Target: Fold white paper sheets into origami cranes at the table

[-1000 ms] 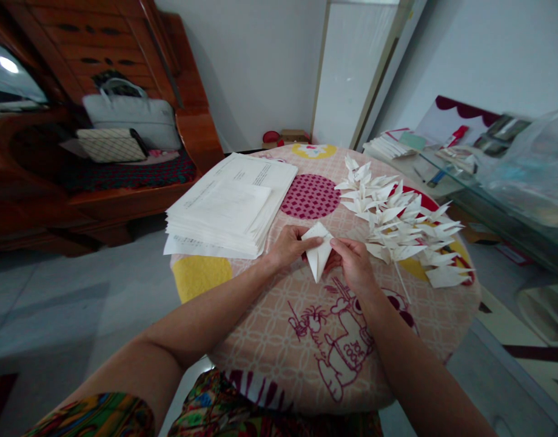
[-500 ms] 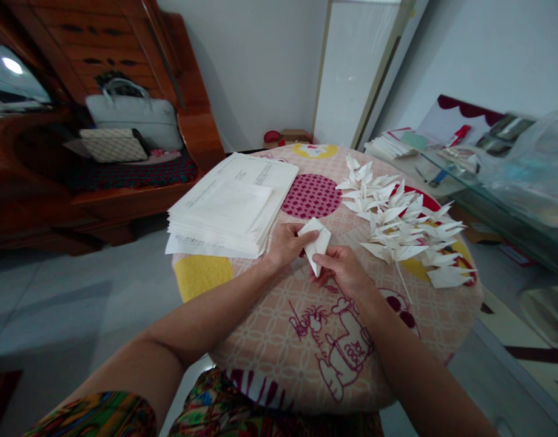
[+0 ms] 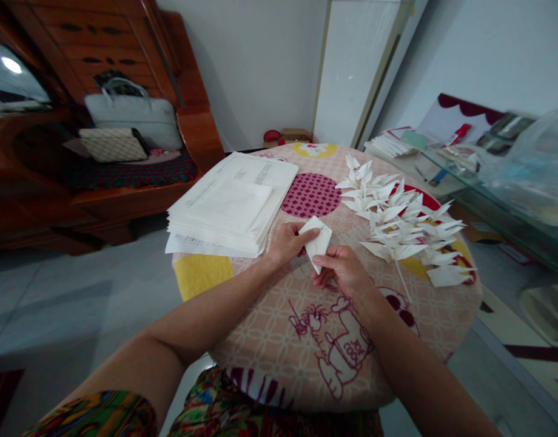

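Note:
A small folded piece of white paper [image 3: 318,245], kite-shaped and pointing down, is held above the round table between both hands. My left hand [image 3: 289,241] is closed on its upper left edge, the thumb lying across the front. Lower down on the right side, my right hand [image 3: 341,268] pinches the paper near its bottom tip. The fingers behind the paper are partly hidden. Several folded paper cranes [image 3: 388,212] lie in a cluster to the right of my hands. To the left is a thick stack of white paper sheets [image 3: 233,203], with a smaller sheet on top.
A patterned cloth [image 3: 270,340] covers the round table. At right, a glass shelf [image 3: 497,212] carries a plastic bag [image 3: 534,164] and papers. A wooden bench [image 3: 137,197] with a grey handbag [image 3: 133,118] stands at the left.
The folded paper has shifted very slightly up and right in my hands. Both hands keep their hold; the stack and the cranes look the same.

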A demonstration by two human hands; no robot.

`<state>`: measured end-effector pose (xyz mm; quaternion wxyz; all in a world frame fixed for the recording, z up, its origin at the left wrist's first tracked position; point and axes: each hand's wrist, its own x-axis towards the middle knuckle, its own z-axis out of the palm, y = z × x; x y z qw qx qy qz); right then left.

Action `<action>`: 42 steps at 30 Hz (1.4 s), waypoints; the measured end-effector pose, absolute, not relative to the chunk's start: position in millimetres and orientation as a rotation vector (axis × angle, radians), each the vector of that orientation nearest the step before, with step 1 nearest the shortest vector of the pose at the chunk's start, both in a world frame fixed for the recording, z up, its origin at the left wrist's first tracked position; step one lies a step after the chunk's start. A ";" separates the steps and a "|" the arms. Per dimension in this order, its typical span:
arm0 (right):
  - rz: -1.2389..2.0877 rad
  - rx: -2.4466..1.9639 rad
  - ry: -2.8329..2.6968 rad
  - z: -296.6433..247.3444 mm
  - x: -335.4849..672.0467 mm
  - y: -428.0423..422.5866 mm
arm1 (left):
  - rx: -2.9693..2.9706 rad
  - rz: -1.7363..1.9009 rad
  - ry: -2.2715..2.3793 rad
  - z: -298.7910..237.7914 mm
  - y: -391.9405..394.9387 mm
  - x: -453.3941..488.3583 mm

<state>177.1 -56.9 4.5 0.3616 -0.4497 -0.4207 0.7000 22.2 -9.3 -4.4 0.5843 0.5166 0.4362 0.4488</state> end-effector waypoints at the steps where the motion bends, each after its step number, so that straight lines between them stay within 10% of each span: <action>1: 1.797 -1.154 -1.073 4.4 177.7 -56.7 | 1.183 1.038 0.988 -3.5 -9.5 22.3; 42: 1.502 -1.152 -0.979 4.3 179.4 -51.3 | 1.298 0.864 0.881 2.1 -6.9 14.1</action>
